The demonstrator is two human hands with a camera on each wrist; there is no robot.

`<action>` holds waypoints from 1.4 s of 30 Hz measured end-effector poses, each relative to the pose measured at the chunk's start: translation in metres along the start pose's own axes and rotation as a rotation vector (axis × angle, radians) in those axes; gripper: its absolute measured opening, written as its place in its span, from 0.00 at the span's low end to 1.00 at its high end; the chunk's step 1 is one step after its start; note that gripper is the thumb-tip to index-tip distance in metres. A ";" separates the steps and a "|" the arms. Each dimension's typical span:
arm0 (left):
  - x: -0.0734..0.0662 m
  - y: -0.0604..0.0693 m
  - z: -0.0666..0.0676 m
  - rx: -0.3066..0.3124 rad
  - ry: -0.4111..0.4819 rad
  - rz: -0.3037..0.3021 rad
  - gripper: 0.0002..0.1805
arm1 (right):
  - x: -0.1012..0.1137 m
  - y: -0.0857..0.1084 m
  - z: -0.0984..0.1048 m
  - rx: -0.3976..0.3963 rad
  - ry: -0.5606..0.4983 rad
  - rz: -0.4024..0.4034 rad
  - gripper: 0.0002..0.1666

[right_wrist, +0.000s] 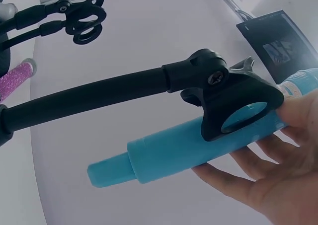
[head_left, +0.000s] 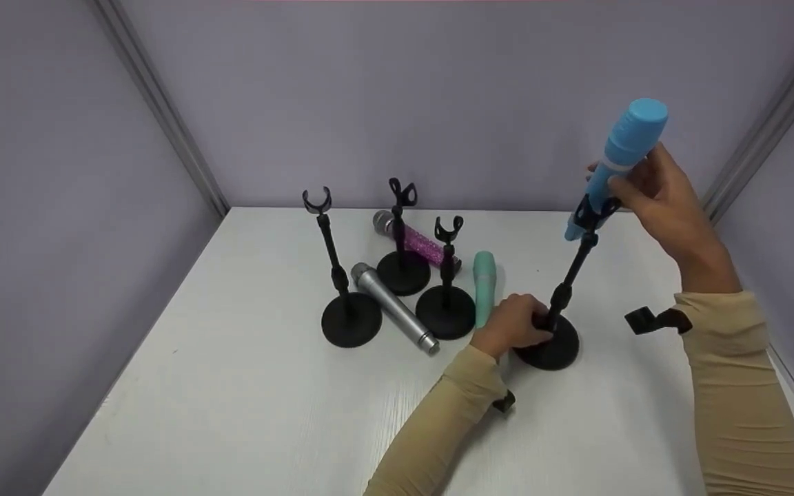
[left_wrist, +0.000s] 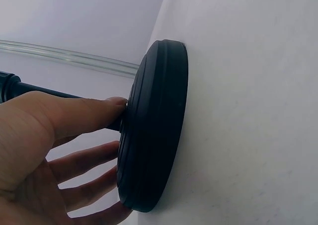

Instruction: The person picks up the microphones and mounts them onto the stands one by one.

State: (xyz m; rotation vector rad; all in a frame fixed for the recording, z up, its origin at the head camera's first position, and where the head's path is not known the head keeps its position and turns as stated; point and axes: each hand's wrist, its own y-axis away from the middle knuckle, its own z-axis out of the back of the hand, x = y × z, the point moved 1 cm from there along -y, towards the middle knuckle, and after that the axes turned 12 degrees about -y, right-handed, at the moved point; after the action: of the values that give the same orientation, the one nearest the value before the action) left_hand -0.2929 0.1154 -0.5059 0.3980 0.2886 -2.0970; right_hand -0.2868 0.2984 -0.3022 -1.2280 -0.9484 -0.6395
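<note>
Grey wall panels [head_left: 397, 103] at the back and both sides; white table [head_left: 218, 386], pale and smooth-topped.

Blue microphone [head_left: 628, 148], one. Location: right side, raised above the table, lying slantwise in the clip [right_wrist: 211, 111] of a black stand, thick end up, narrow tail down and to the left. Whether it is fully seated cannot be told. Handling, by judgement: light, stiff, likely plastic; smooth, so somewhat slippery; not very fragile. Best hold: round the body beside the clip.

Black stand [head_left: 561, 297], one, leaning a little, round base at the table. Handling, by judgement: weight mostly in the base, top easily tipped, clip slightly springy. Best hold: low on the pole, with the base steadied.

Right hand [head_left: 669, 207]: fingers and thumb closed about the blue microphone, parted only by its thickness.

Left hand [head_left: 515, 320]: thumb at the foot of the pole, the other fingers spread along the base; grips the black stand low down.

Also on the table: silver microphone [head_left: 397, 308], lying between the left stand [head_left: 349, 320] and the near stand [head_left: 446, 313]; pink glittery microphone [head_left: 424, 246], behind the back stand [head_left: 404, 274]; mint microphone [head_left: 484, 279], right of the near stand, its lower end hidden by the left hand. These three stands are upright, their clips unfilled.
</note>
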 end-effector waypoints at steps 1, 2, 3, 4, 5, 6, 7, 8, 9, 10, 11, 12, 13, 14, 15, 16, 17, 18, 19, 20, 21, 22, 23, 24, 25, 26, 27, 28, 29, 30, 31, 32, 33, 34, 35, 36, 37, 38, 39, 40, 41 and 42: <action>0.000 0.000 0.000 -0.001 -0.004 0.003 0.12 | 0.000 0.000 0.000 0.012 -0.006 0.001 0.31; 0.000 0.000 0.000 -0.002 -0.007 0.005 0.13 | 0.000 0.000 0.001 0.027 -0.014 0.005 0.31; 0.000 0.000 0.000 -0.003 -0.012 0.010 0.13 | -0.001 0.000 0.001 0.042 -0.021 0.012 0.30; 0.000 -0.001 0.000 -0.003 -0.017 0.015 0.14 | -0.001 0.000 0.002 0.060 -0.025 0.023 0.29; 0.000 -0.001 0.000 -0.003 -0.022 0.021 0.14 | -0.002 0.000 0.003 0.082 -0.036 0.033 0.29; 0.000 -0.001 0.000 -0.003 -0.027 0.027 0.15 | -0.002 0.001 0.003 0.100 -0.042 0.042 0.29; 0.000 -0.001 0.000 -0.004 -0.031 0.033 0.15 | -0.002 0.001 0.003 0.107 -0.046 0.044 0.30; 0.001 -0.002 0.000 -0.003 -0.034 0.035 0.15 | -0.002 0.002 0.002 0.115 -0.032 0.040 0.31; 0.001 -0.002 0.000 -0.003 -0.035 0.038 0.14 | -0.001 0.003 0.001 0.117 -0.004 0.030 0.34; 0.001 -0.002 0.000 -0.003 -0.035 0.039 0.14 | 0.000 0.004 0.000 0.115 0.049 0.017 0.37; 0.001 -0.002 0.000 -0.003 -0.034 0.042 0.14 | 0.001 0.005 -0.002 0.109 0.105 -0.002 0.40; 0.002 -0.002 0.000 -0.004 -0.035 0.043 0.14 | 0.001 0.006 -0.003 0.102 0.169 -0.023 0.45; 0.002 -0.002 0.000 -0.006 -0.034 0.043 0.13 | 0.002 0.006 -0.004 0.097 0.228 -0.044 0.48; 0.002 -0.002 0.000 -0.009 -0.036 0.045 0.13 | 0.002 0.007 -0.005 0.101 0.282 -0.058 0.52; 0.002 -0.002 0.000 -0.011 -0.032 0.048 0.14 | 0.002 0.007 -0.007 0.101 0.326 -0.069 0.54; 0.002 -0.002 0.000 -0.013 -0.032 0.050 0.14 | 0.002 0.007 -0.007 0.103 0.358 -0.073 0.56; 0.002 -0.002 0.000 -0.015 -0.031 0.052 0.13 | 0.001 0.007 -0.008 0.106 0.364 -0.075 0.56; 0.002 -0.002 0.000 -0.016 -0.030 0.051 0.13 | 0.001 0.006 -0.008 0.107 0.367 -0.072 0.56; 0.002 -0.002 0.000 -0.017 -0.027 0.052 0.13 | 0.000 0.006 -0.009 0.110 0.366 -0.067 0.55; 0.002 -0.002 -0.001 -0.017 -0.026 0.051 0.13 | -0.001 0.006 -0.009 0.112 0.361 -0.059 0.54; 0.002 -0.002 -0.001 -0.016 -0.022 0.049 0.13 | -0.002 0.005 -0.010 0.116 0.350 -0.051 0.53; 0.003 -0.002 -0.001 -0.015 -0.021 0.047 0.12 | -0.003 0.005 -0.010 0.119 0.341 -0.044 0.52; 0.003 -0.002 -0.001 -0.015 -0.018 0.045 0.12 | -0.003 0.004 -0.010 0.121 0.335 -0.041 0.51; 0.002 -0.002 -0.001 -0.014 -0.014 0.043 0.12 | -0.004 0.004 -0.011 0.125 0.330 -0.036 0.50; 0.002 -0.002 -0.001 -0.013 -0.013 0.041 0.11 | -0.004 0.003 -0.012 0.130 0.326 -0.034 0.49; 0.002 -0.002 -0.001 -0.012 -0.014 0.038 0.11 | -0.004 0.003 -0.012 0.134 0.324 -0.032 0.48; 0.002 -0.001 -0.001 -0.012 -0.013 0.038 0.11 | -0.004 0.003 -0.013 0.139 0.323 -0.029 0.47; 0.002 -0.001 -0.001 -0.012 -0.015 0.037 0.11 | -0.003 0.003 -0.014 0.143 0.327 -0.026 0.46; 0.001 -0.001 -0.001 -0.012 -0.017 0.035 0.12 | -0.003 0.004 -0.015 0.148 0.330 -0.021 0.45; 0.001 -0.001 -0.001 -0.012 -0.017 0.035 0.12 | -0.003 0.004 -0.016 0.152 0.332 -0.012 0.44; 0.001 0.000 -0.001 -0.014 -0.019 0.037 0.13 | -0.003 0.004 -0.016 0.153 0.322 -0.007 0.43; 0.001 0.000 -0.001 -0.015 -0.019 0.039 0.13 | -0.003 0.003 -0.016 0.155 0.309 -0.001 0.42; 0.001 0.000 0.000 -0.016 -0.017 0.043 0.14 | -0.004 0.003 -0.017 0.157 0.300 0.007 0.41; 0.000 0.000 0.000 -0.016 -0.016 0.045 0.15 | -0.004 0.003 -0.017 0.157 0.295 0.013 0.41; 0.000 0.000 0.000 -0.016 -0.014 0.048 0.16 | -0.004 0.003 -0.017 0.158 0.290 0.018 0.40; 0.000 0.000 0.000 -0.016 -0.016 0.053 0.16 | -0.004 0.002 -0.017 0.158 0.284 0.021 0.39; 0.000 0.000 0.000 -0.015 -0.014 0.059 0.17 | -0.004 0.002 -0.017 0.156 0.278 0.021 0.38; 0.000 0.000 0.000 -0.014 -0.012 0.061 0.17 | -0.003 0.002 -0.017 0.158 0.288 0.023 0.38; 0.000 0.000 0.001 -0.013 -0.010 0.066 0.17 | -0.003 0.002 -0.017 0.161 0.299 0.025 0.38; 0.001 0.000 0.000 -0.012 -0.010 0.067 0.17 | -0.003 0.002 -0.017 0.163 0.308 0.025 0.38; 0.001 0.001 0.001 -0.012 -0.010 0.068 0.17 | -0.002 0.001 -0.017 0.165 0.314 0.024 0.38; 0.001 0.001 0.001 -0.011 -0.008 0.068 0.17 | -0.002 0.001 -0.017 0.167 0.322 0.024 0.38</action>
State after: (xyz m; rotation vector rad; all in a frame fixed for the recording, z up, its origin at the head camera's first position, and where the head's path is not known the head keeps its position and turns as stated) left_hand -0.2928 0.1143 -0.5057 0.3878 0.2784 -2.0287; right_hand -0.2823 0.2817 -0.3057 -0.9523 -0.7014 -0.7002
